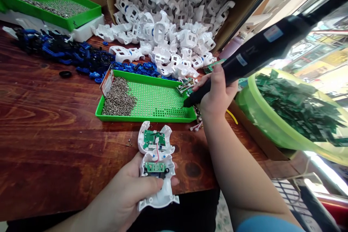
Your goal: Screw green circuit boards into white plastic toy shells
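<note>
Left hand: our left hand (130,192) is wrapped around a white plastic shell (157,166), thumb pressed across its lower half, held just over the near edge of the wooden table (49,134).
Shell: it lies open side up, and we see two green circuit boards (154,139) seated inside, joined by a red wire (the lower board sits just above our thumb).
Right hand: our right hand (217,94) is clenched on a black electric screwdriver (261,49), whose tip touches the right end of the green tray (154,101).
Tray: a heap of small screws (118,98) fills its left end.
Behind: white shells (168,18) spill from a cardboard box; blue parts (67,52) lie to the left.
Right side: a green basin (261,116) holds more circuit boards.
</note>
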A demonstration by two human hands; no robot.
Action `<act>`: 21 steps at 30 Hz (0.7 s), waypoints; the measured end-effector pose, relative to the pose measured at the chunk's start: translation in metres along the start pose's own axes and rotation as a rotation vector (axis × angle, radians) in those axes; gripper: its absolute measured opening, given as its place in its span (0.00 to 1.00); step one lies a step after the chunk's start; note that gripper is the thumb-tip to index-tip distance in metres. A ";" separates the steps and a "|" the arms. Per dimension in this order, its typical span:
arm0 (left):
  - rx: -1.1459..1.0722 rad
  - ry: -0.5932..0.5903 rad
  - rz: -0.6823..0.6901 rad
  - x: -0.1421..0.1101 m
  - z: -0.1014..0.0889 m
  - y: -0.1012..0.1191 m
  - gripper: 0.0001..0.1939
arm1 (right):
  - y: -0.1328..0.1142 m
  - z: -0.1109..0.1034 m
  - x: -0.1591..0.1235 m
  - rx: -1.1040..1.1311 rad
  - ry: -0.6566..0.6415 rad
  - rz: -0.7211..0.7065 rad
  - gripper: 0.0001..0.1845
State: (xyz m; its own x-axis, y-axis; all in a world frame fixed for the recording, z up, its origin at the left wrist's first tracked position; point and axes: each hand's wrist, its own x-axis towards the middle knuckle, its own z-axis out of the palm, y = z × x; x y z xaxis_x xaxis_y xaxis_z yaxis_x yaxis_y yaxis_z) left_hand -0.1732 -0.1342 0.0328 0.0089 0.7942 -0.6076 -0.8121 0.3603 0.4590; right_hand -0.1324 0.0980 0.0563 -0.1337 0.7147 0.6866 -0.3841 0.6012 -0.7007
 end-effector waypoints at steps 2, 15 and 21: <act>0.010 -0.003 -0.004 0.000 -0.002 0.000 0.18 | -0.001 0.000 0.000 0.012 0.000 -0.001 0.09; -0.033 -0.046 0.035 0.001 -0.004 -0.001 0.21 | -0.006 0.002 -0.002 0.016 0.050 -0.017 0.05; -0.030 -0.023 0.077 0.002 0.000 -0.003 0.25 | -0.075 -0.004 -0.009 0.138 -0.007 0.027 0.05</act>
State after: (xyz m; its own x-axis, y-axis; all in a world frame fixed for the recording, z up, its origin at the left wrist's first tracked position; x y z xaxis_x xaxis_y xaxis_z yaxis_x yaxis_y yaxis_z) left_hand -0.1708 -0.1339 0.0304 -0.0412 0.8305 -0.5555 -0.8277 0.2830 0.4845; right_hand -0.0984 0.0477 0.1021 -0.1523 0.7272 0.6694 -0.5023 0.5263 -0.6861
